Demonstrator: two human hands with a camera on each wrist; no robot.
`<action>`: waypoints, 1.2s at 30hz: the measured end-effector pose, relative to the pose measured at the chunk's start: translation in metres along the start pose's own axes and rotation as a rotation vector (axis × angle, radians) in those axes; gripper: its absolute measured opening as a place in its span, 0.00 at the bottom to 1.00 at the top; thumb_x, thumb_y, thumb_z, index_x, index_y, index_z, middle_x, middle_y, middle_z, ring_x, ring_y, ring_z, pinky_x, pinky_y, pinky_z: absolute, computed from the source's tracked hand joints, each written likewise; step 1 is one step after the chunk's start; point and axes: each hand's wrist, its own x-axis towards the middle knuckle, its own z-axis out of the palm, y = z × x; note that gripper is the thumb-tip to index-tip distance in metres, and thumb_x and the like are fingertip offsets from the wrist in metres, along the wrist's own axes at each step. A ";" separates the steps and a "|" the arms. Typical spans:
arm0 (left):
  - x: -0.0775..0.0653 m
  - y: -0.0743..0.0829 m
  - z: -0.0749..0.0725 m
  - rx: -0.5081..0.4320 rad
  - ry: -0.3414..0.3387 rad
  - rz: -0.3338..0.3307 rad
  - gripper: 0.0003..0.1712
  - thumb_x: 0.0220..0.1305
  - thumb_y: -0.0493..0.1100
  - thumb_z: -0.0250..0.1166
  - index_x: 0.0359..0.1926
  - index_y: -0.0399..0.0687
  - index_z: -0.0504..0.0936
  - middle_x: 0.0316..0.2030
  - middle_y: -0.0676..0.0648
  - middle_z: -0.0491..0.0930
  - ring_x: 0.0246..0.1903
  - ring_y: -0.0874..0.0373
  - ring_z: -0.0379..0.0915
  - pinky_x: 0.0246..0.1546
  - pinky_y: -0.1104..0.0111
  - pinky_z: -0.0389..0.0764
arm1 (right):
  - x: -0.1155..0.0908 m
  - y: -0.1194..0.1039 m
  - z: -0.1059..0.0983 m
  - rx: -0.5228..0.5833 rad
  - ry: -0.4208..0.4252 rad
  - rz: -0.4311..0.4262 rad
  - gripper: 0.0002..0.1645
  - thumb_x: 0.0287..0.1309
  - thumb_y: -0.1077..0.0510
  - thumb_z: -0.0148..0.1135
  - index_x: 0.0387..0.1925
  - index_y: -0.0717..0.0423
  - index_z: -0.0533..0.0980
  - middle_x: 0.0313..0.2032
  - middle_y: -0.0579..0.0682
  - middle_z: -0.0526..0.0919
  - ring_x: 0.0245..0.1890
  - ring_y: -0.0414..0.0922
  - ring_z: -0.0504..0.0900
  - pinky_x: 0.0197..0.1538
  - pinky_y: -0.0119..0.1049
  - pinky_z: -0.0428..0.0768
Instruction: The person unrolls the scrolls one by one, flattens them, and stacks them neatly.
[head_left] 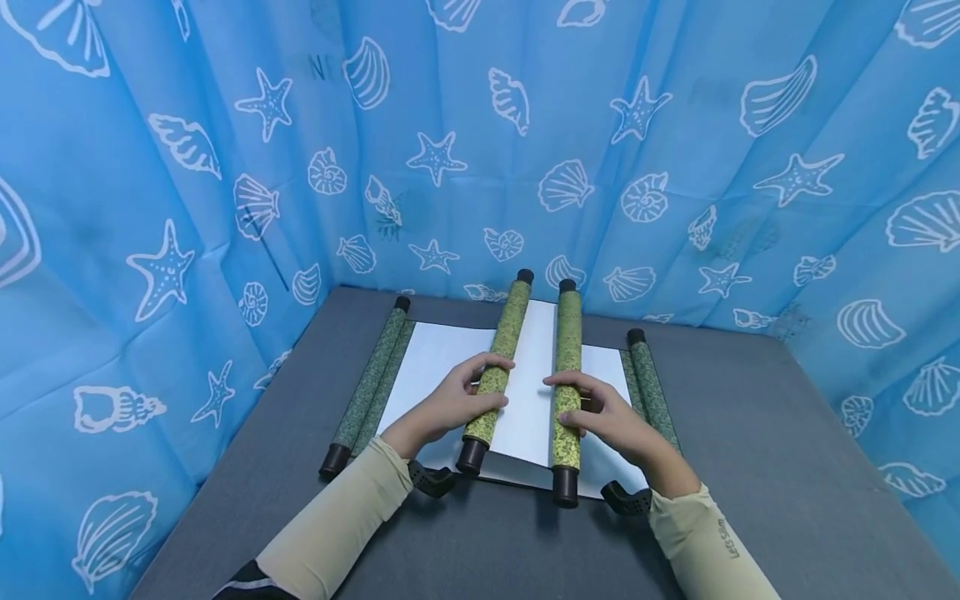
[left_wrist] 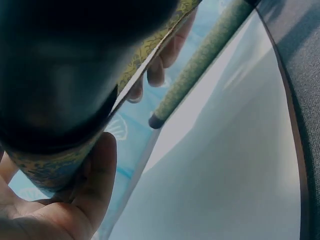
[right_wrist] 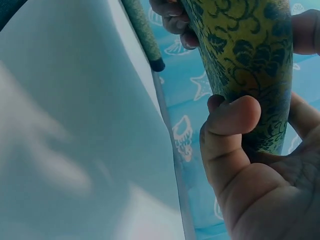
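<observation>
In the head view, my left hand (head_left: pixel 457 396) grips the left roller (head_left: pixel 510 321) of a yellow-green patterned scroll. My right hand (head_left: pixel 607 417) holds its right roller (head_left: pixel 568 333), thumb on the near side. White paper (head_left: pixel 534 375) stretches between the two rollers, raised over a second scroll. That second scroll lies unrolled underneath, with a green left roller (head_left: pixel 371 379) and a green right roller (head_left: pixel 652 387). Its white sheet (head_left: pixel 435 354) shows on both sides. A dark end knob (left_wrist: pixel 60 70) fills much of the left wrist view. Fingers curl round the patterned roller (right_wrist: pixel 250 55) in the right wrist view.
Both scrolls are over a dark grey table (head_left: pixel 750 433). Blue curtains (head_left: pixel 480 108) printed with white shells and starfish hang behind it and at both sides. Black curved pieces (head_left: pixel 626 498) sit at both wrists, close to the scrolls' near edge.
</observation>
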 end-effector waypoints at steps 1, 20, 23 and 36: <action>0.000 0.000 0.000 0.008 0.003 0.004 0.27 0.75 0.40 0.64 0.72 0.54 0.75 0.78 0.50 0.65 0.76 0.52 0.60 0.53 0.59 0.74 | 0.000 0.000 0.000 0.005 0.001 0.000 0.29 0.72 0.65 0.60 0.71 0.62 0.70 0.69 0.69 0.68 0.29 0.42 0.74 0.32 0.43 0.79; -0.003 0.003 -0.004 -0.006 -0.018 0.034 0.24 0.73 0.42 0.68 0.66 0.49 0.74 0.72 0.45 0.69 0.19 0.57 0.55 0.25 0.66 0.71 | 0.000 -0.006 0.000 -0.032 0.072 0.041 0.20 0.73 0.57 0.67 0.60 0.61 0.74 0.59 0.63 0.71 0.38 0.47 0.77 0.41 0.39 0.83; -0.005 0.003 -0.008 -0.016 -0.019 0.036 0.24 0.74 0.39 0.65 0.67 0.48 0.73 0.72 0.44 0.67 0.16 0.59 0.52 0.23 0.67 0.70 | -0.001 -0.005 -0.001 -0.016 0.069 0.037 0.23 0.73 0.59 0.66 0.63 0.62 0.74 0.65 0.65 0.70 0.42 0.49 0.79 0.44 0.39 0.85; -0.016 0.002 -0.017 0.049 0.011 0.016 0.17 0.74 0.38 0.59 0.61 0.46 0.77 0.65 0.44 0.72 0.26 0.55 0.55 0.35 0.64 0.70 | -0.008 -0.005 -0.002 -0.015 0.065 0.047 0.23 0.73 0.62 0.61 0.65 0.62 0.74 0.68 0.67 0.67 0.35 0.44 0.74 0.38 0.38 0.81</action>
